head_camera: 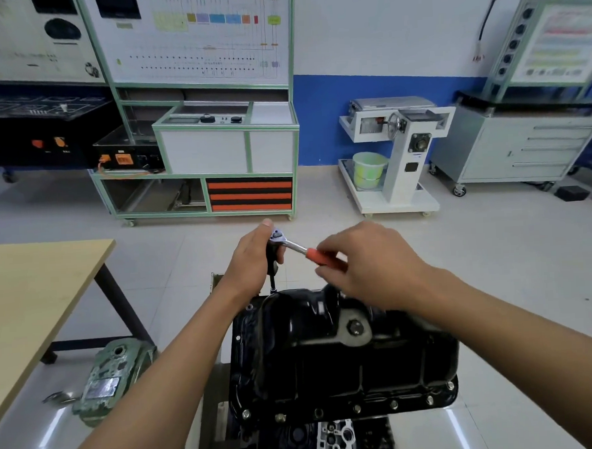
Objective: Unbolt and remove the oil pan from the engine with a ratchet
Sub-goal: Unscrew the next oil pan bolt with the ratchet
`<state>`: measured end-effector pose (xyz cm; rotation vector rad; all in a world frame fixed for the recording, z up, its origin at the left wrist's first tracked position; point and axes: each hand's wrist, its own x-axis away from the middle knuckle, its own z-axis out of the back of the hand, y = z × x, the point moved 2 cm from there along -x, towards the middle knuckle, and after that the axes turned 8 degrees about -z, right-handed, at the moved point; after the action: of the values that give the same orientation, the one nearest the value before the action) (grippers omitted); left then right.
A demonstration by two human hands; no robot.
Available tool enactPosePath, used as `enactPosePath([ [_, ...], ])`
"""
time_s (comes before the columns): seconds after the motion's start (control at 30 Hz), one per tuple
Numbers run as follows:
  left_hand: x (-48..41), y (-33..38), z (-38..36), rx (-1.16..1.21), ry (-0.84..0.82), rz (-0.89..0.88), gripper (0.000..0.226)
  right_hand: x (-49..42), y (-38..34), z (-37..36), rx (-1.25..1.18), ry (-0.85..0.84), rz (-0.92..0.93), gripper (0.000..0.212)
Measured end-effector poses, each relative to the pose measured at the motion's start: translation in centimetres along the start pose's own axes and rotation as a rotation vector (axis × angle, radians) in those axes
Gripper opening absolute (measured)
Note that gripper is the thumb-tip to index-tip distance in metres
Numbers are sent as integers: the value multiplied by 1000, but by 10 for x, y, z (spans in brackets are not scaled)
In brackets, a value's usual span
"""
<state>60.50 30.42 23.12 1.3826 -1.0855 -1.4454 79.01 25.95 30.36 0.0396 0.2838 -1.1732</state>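
A person's two bare arms reach forward over a glossy black oil pan (329,366), which fills the lower middle of the view. The pan sits bottom-up on an engine (336,440), whose metal parts show just below the pan's near edge. A row of bolts (356,408) lines the pan's near flange, and a drain plug (354,327) sits in a grey patch near the middle of the pan.

Above the pan's far edge, both hands hold a ratchet (297,247) with a silver head and an orange handle. The left hand (252,261) is above the pan's far left corner, its fingers curled around the ratchet head and the top of a black extension bar (273,281). The bar runs straight down to the flange at that corner. The right hand (372,265) is above the far middle of the pan, its fingers wrapped around the orange handle; this hand is slightly blurred.

To the left of the pan stands a pale wooden desk (34,300), with a worn green metal part (110,374) lying between desk and pan. Well beyond the pan, against the wall, are a green-framed training cabinet (215,142) and a white stand holding a pale green bucket (369,169).
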Motion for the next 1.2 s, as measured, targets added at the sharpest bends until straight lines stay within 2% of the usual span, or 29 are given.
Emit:
enactPosePath([
  [0.2, 1, -5, 0, 29, 17, -9, 48, 20, -35, -5, -106, -125, -35, 35],
  [0.33, 1, -2, 5, 38, 64, 8, 43, -5, -13, 14, -99, -160, -104, 19],
  [0.4, 2, 0, 6, 16, 33, -5, 44, -26, 0, 20, -39, -115, -115, 15],
  [0.5, 3, 2, 6, 16, -28, -8, 45, -61, 11, 10, 19, -46, -110, 25],
  [0.73, -2, -3, 7, 42, -100, -34, 41, -106, 2, -21, -157, 47, -34, 40],
  [0.83, -4, -8, 8, 91, -81, -36, 38, -103, 1, -24, -206, 86, 9, 38],
  [0.93, -4, -9, 5, 68, -18, -29, 43, -90, 5, -21, -156, 93, 8, 30],
  [1.07, -7, -9, 1, 28, 114, -6, 53, -64, 3, -4, 38, 22, -61, 16],
  [1.13, -10, -9, 0, 57, 168, 9, 50, -45, -7, 8, 110, -23, -74, 19],
  [1.2, -12, -11, -2, 62, 200, 16, 51, -24, -25, 14, 79, -96, -56, 22],
])
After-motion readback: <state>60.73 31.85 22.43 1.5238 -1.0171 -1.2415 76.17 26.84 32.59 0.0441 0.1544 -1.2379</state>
